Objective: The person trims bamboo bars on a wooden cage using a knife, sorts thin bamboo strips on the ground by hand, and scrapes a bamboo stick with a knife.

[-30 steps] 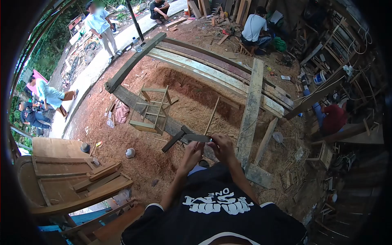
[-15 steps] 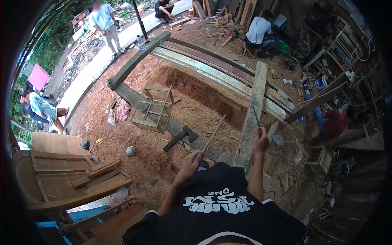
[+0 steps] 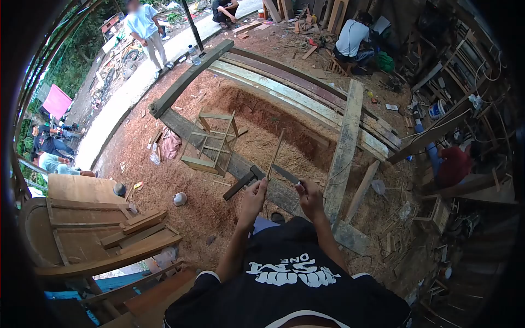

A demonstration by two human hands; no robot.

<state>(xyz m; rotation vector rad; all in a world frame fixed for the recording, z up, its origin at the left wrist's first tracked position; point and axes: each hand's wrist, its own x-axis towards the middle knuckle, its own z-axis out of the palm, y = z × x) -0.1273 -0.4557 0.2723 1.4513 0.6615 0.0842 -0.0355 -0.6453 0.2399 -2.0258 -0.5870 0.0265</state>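
My left hand (image 3: 254, 199) is closed around the lower end of a thin wooden stick (image 3: 278, 146), which points up and away from me. My right hand (image 3: 310, 200) grips a knife (image 3: 285, 174) by its handle. The dark blade slants leftward, its tip close to the stick; whether they touch, I cannot tell. Beyond my left hand an axe (image 3: 244, 182) lies on a weathered plank (image 3: 237, 165). A small open wooden frame (image 3: 199, 162), like a stool skeleton, stands farther along that plank.
Thick beams (image 3: 346, 136) and long boards (image 3: 273, 83) surround a patch of shavings. A plastic bottle (image 3: 194, 55) stands on the far beam. Wood pieces (image 3: 136, 232) are stacked at left. Several people are around, including one in a white shirt (image 3: 353, 41) and one in red (image 3: 455, 165).
My right hand has swung left and down, bringing the knife from the right side over to the stick. The stick in my left hand now stands steeper.
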